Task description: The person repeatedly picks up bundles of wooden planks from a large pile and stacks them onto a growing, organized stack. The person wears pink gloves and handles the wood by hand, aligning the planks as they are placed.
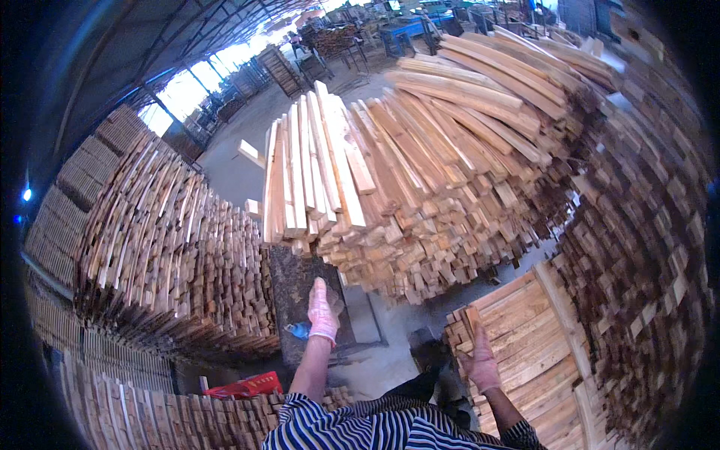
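The left hand, fingers extended, has a blue object just to its left; the right hand, spread, has wooden boards to its right.

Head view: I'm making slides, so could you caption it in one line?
A person's left hand over a dark surface and right hand at a plank panel, amid stacked wooden strips.

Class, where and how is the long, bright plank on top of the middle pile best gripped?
Probably pinch the near end of the plank, coming from the camera's side: that end points this way, uncovered at the front of the pile, while other planks crowd its long sides.
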The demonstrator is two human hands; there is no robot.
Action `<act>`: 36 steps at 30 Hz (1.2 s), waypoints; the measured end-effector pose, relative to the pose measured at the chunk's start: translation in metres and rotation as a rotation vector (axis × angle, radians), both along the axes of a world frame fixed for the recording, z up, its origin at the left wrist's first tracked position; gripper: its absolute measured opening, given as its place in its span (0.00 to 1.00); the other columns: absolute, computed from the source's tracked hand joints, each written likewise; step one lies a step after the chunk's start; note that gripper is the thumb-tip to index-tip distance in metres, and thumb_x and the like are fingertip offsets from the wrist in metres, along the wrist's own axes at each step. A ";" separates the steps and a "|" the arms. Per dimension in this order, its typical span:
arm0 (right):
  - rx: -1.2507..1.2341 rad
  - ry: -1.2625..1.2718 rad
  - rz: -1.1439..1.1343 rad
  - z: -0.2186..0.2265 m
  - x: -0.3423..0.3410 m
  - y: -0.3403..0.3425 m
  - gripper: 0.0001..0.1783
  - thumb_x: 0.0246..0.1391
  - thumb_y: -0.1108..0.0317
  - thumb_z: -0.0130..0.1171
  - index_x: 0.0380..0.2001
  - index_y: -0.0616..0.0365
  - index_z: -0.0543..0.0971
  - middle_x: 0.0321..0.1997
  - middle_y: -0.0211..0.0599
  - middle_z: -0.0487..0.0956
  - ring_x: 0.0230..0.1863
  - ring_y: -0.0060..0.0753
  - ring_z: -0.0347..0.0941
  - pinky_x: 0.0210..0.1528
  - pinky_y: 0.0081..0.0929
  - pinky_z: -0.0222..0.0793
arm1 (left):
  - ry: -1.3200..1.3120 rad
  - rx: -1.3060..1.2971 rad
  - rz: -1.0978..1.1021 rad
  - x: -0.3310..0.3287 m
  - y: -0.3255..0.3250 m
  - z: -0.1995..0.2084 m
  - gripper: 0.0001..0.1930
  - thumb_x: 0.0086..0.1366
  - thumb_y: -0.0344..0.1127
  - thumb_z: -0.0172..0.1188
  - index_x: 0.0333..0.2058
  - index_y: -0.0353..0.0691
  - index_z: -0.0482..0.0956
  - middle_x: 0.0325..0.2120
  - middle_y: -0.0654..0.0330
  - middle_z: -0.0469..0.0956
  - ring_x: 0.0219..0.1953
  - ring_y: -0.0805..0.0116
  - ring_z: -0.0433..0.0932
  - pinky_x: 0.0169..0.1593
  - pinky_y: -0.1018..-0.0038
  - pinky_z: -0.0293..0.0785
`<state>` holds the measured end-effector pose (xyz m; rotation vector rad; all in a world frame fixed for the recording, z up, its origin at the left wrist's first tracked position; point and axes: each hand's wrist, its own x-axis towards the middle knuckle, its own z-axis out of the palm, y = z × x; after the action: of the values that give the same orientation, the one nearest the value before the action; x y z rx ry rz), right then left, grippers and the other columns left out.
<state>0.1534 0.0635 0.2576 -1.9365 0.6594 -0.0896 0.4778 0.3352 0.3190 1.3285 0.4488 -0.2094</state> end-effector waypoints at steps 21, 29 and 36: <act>-0.040 -0.336 0.354 0.206 0.371 0.109 0.59 0.53 0.50 0.69 0.76 0.57 0.45 0.67 0.57 0.70 0.65 0.55 0.71 0.61 0.47 0.70 | -0.221 -0.225 0.073 0.145 0.000 0.149 0.46 0.66 0.67 0.58 0.64 0.27 0.65 0.55 0.42 0.74 0.51 0.50 0.80 0.50 0.52 0.83; 0.057 -0.181 0.375 0.268 0.396 0.131 0.65 0.52 0.39 0.69 0.75 0.66 0.44 0.58 0.60 0.78 0.59 0.48 0.77 0.59 0.35 0.72 | -0.067 -0.133 -0.154 0.133 0.027 0.200 0.32 0.73 0.57 0.55 0.60 0.34 0.70 0.46 0.46 0.81 0.41 0.51 0.84 0.42 0.53 0.83; 0.529 -0.433 0.366 0.333 0.412 0.051 0.59 0.54 0.33 0.64 0.71 0.68 0.54 0.59 0.56 0.76 0.60 0.53 0.74 0.59 0.45 0.74 | -0.056 -0.284 -0.498 0.144 -0.037 0.292 0.27 0.70 0.49 0.62 0.59 0.37 0.71 0.50 0.48 0.80 0.45 0.52 0.84 0.51 0.59 0.87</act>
<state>0.5655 0.1142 0.5901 -1.4290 0.0221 -0.0905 0.6218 0.2984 0.6107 1.1426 0.0284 -0.6247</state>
